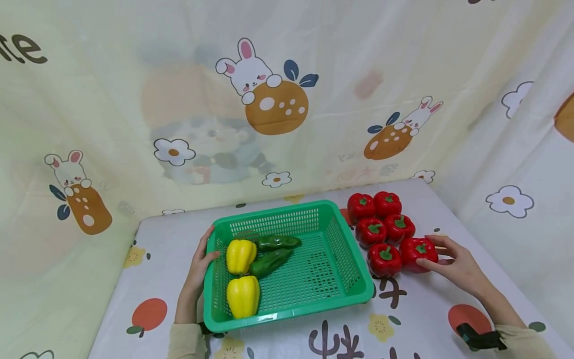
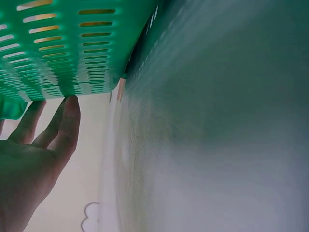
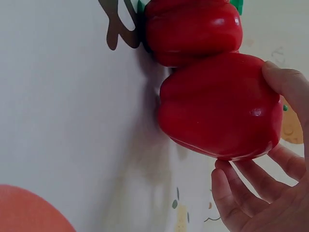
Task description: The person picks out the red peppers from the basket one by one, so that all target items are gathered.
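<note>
A green plastic basket (image 1: pixel 287 312) sits on the table, with my left hand (image 1: pixel 197 267) gripping its left rim. The thumb laps over that rim, and in the left wrist view the fingertips (image 2: pixel 71 104) touch the slotted outer wall. Inside lie two yellow bell peppers (image 1: pixel 242 297) and two long green peppers (image 1: pixel 271 263), on the left side. My right hand (image 1: pixel 459 264) holds a red bell pepper (image 1: pixel 417 252) between thumb and fingers. In the right wrist view this pepper (image 3: pixel 219 106) touches its neighbour (image 3: pixel 193 31).
Several other red bell peppers (image 1: pixel 373 231) stand grouped in rows just right of the basket. A patterned cloth (image 1: pixel 152 279) covers the table. Printed curtains (image 1: pixel 341 99) hang behind it and at both sides.
</note>
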`<state>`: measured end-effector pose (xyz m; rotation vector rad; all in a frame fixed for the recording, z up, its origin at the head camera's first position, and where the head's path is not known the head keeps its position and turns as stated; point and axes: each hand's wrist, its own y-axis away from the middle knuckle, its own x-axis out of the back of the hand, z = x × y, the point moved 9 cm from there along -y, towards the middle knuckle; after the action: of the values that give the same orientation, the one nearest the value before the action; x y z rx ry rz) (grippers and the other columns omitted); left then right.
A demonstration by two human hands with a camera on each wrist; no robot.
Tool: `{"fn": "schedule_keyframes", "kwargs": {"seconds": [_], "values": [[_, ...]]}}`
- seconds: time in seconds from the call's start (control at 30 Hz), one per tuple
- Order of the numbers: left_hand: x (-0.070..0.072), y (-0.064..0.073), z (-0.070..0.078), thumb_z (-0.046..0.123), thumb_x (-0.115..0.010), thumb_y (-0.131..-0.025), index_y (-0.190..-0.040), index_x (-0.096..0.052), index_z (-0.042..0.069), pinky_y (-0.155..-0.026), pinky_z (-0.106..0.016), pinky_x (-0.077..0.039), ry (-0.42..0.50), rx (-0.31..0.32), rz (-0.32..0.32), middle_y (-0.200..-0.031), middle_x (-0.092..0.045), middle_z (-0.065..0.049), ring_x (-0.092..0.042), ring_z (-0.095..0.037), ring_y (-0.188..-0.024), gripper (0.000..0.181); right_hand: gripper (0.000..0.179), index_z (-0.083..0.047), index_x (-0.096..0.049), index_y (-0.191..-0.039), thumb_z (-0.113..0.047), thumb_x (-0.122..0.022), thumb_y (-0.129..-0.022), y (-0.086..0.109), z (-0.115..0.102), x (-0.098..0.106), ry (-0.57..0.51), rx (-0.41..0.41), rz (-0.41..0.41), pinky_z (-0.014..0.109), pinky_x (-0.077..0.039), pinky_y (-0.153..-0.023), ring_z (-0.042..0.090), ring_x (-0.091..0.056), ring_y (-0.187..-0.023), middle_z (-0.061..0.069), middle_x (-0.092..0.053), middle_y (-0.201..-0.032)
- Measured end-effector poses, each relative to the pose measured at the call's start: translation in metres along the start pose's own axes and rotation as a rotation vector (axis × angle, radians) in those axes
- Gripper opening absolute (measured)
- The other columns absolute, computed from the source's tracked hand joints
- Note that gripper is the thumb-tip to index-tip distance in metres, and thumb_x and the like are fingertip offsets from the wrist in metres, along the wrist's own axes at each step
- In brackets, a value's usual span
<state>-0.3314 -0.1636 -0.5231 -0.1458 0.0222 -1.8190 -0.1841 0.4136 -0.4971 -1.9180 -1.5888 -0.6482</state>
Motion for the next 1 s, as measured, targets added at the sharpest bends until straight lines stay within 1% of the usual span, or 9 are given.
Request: {"fn": "schedule_keyframes", "kwargs": {"seconds": [0.2,0.4,0.63,0.7,0.8,0.93,1.0], "values": [[0.0000,-0.0007,0.0008,0.005,-0.044,-0.098,-0.159,-0.020,0.022,-0.106,-0.058,-0.031,0.007,0.004,0.002,-0.163,-0.015,-0.009,-0.027,-0.035,-0.138,0.067,0.069,0.002,-0.042,-0.143,-0.023,-0.075,-0.088,-0.0022,0.0028,-0.0018,-0.016,0.000,-0.012,0.021,-0.052,-0.067,0.048,-0.050,-0.111,0.029,-0.049,-0.134],[-0.0001,-0.0004,-0.0001,0.005,-0.044,-0.099,-0.159,-0.020,0.021,-0.107,-0.057,-0.029,0.016,0.001,-0.003,-0.163,-0.015,-0.008,-0.025,-0.034,-0.139,0.066,0.068,0.001,-0.042,-0.144,-0.023,-0.074,-0.088,-0.0038,0.0037,-0.0021,-0.020,-0.008,-0.023,0.020,-0.051,-0.067,0.051,-0.049,-0.113,0.029,-0.047,-0.135],[-0.0009,-0.0007,0.0012,0.004,-0.044,-0.099,-0.159,-0.019,0.020,-0.106,-0.056,-0.031,0.014,0.005,-0.003,-0.163,-0.014,-0.009,-0.026,-0.034,-0.138,0.067,0.071,0.002,-0.039,-0.146,-0.023,-0.073,-0.089,-0.0025,0.0042,-0.0022,-0.020,0.003,-0.028,0.018,-0.050,-0.069,0.053,-0.048,-0.115,0.030,-0.044,-0.139],[-0.0010,-0.0013,0.0013,0.004,-0.044,-0.099,-0.159,-0.018,0.019,-0.106,-0.055,-0.032,0.004,0.009,-0.002,-0.164,-0.013,-0.010,-0.027,-0.035,-0.138,0.068,0.071,0.002,-0.038,-0.147,-0.022,-0.073,-0.090,-0.0021,0.0043,-0.0016,-0.018,0.007,-0.024,0.017,-0.051,-0.070,0.051,-0.049,-0.114,0.031,-0.044,-0.139],[-0.0007,-0.0013,0.0013,0.003,-0.044,-0.099,-0.159,-0.017,0.018,-0.104,-0.050,-0.034,-0.003,0.011,-0.001,-0.164,-0.013,-0.011,-0.026,-0.035,-0.138,0.068,0.072,0.002,-0.037,-0.148,-0.022,-0.073,-0.090,-0.0019,0.0050,-0.0008,-0.011,0.010,-0.021,0.017,-0.051,-0.071,0.045,-0.052,-0.112,0.030,-0.045,-0.139],[-0.0001,0.0001,0.0021,0.004,-0.044,-0.099,-0.159,-0.019,0.019,-0.100,-0.037,-0.038,0.001,0.009,0.003,-0.163,-0.015,-0.009,-0.028,-0.033,-0.137,0.067,0.071,0.001,-0.038,-0.147,-0.022,-0.073,-0.089,-0.0018,0.0077,-0.0002,-0.005,0.001,-0.022,0.017,-0.051,-0.071,0.034,-0.055,-0.109,0.029,-0.046,-0.139],[0.0000,0.0007,0.0024,0.005,-0.045,-0.099,-0.159,-0.021,0.020,-0.098,-0.032,-0.040,0.002,0.010,0.004,-0.163,-0.016,-0.008,-0.029,-0.032,-0.137,0.066,0.071,0.001,-0.038,-0.147,-0.023,-0.073,-0.089,-0.0016,0.0091,0.0000,0.001,-0.002,-0.023,0.017,-0.051,-0.071,0.031,-0.056,-0.108,0.030,-0.046,-0.139]]}}
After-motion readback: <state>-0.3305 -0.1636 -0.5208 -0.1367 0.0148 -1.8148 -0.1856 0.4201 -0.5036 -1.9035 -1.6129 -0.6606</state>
